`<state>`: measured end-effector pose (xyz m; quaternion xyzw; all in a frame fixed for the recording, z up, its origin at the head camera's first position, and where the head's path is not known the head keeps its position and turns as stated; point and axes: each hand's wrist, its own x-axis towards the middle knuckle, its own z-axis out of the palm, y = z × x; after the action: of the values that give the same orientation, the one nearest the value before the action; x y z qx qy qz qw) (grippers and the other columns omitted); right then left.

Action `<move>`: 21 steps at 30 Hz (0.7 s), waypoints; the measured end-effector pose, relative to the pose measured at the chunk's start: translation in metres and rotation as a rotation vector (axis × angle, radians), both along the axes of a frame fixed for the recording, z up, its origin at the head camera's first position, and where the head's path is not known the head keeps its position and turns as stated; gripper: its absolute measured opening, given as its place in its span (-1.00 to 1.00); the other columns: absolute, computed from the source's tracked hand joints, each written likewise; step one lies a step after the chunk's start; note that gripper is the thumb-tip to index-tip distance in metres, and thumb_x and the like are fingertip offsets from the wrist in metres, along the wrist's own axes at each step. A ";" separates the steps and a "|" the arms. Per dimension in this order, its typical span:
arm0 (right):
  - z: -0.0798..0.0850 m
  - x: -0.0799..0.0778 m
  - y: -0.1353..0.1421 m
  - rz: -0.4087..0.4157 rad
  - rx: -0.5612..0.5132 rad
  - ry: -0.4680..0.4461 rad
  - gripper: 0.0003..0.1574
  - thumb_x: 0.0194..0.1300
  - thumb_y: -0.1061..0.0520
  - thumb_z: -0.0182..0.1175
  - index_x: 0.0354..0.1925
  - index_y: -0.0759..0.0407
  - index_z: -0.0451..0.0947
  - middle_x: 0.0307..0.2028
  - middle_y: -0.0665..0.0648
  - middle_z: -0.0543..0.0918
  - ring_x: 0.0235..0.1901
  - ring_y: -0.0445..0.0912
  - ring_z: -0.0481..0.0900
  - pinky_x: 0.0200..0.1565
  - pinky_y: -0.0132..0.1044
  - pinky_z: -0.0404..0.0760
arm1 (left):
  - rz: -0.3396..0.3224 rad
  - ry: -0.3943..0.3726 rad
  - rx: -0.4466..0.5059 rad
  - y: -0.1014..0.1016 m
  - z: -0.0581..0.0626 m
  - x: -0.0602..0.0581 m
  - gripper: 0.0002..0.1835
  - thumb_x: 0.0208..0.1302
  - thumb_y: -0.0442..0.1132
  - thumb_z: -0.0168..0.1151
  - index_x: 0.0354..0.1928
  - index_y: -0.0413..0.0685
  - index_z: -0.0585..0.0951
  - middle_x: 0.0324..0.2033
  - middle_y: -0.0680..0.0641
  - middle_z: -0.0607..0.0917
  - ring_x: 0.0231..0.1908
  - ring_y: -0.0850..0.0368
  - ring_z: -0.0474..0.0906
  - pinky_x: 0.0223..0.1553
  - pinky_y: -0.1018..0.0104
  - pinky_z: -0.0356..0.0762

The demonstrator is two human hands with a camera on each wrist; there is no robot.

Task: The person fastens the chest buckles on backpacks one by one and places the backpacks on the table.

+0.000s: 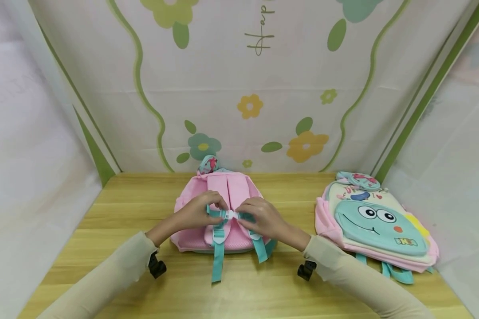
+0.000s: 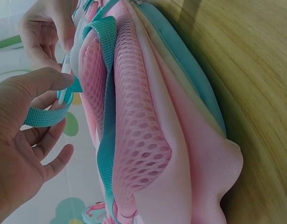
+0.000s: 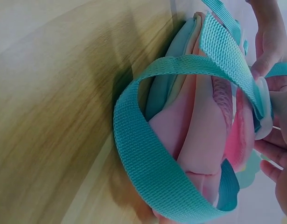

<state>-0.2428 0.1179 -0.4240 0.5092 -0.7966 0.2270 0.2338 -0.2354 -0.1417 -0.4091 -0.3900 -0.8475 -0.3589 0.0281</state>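
A pink backpack (image 1: pixel 191 237) lies on the table with its mesh back and shoulder straps facing up. Across those straps runs a teal chest strap with a white plastic buckle (image 1: pixel 231 215) at its middle. My left hand (image 1: pixel 201 210) pinches the buckle's left end between thumb and fingers; in the left wrist view a teal webbing loop (image 2: pixel 45 117) hangs by that hand's fingers. From the other side, my right hand (image 1: pixel 265 217) pinches the buckle's right end. Both hands are close together over the bag. I cannot tell whether the buckle halves are locked.
Teal strap tails (image 1: pixel 217 268) hang over the bag's near edge onto the wooden table (image 1: pixel 143 195). To the right lies a second backpack (image 1: pixel 379 226) with a cartoon face on its front. A flowered cloth backdrop (image 1: pixel 223 79) stands behind the table.
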 end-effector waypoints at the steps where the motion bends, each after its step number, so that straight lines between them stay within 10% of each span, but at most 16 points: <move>1: -0.001 0.000 0.000 0.001 0.001 -0.001 -0.71 0.08 0.18 0.55 -0.18 0.18 0.75 -0.23 0.04 0.77 -0.18 -0.11 0.70 -0.07 -0.27 0.70 | 0.000 0.000 -0.001 0.000 -0.001 0.000 -0.80 0.16 -0.36 0.46 -0.18 -0.07 0.69 -0.21 0.00 0.71 -0.09 0.12 0.59 0.03 0.10 0.63; 21: -0.003 0.001 -0.003 0.005 -0.001 -0.057 -0.72 0.14 0.19 0.52 -0.14 0.21 0.76 -0.21 0.06 0.77 -0.18 -0.13 0.71 -0.08 -0.31 0.71 | -0.003 -0.015 0.061 -0.005 -0.001 0.001 -0.80 0.13 -0.37 0.49 -0.19 -0.13 0.72 -0.25 -0.02 0.73 -0.16 0.03 0.62 -0.03 0.04 0.64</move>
<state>-0.2422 0.1150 -0.4273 0.5045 -0.8014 0.2425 0.2107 -0.2346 -0.1466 -0.4103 -0.3875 -0.8357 -0.3878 0.0330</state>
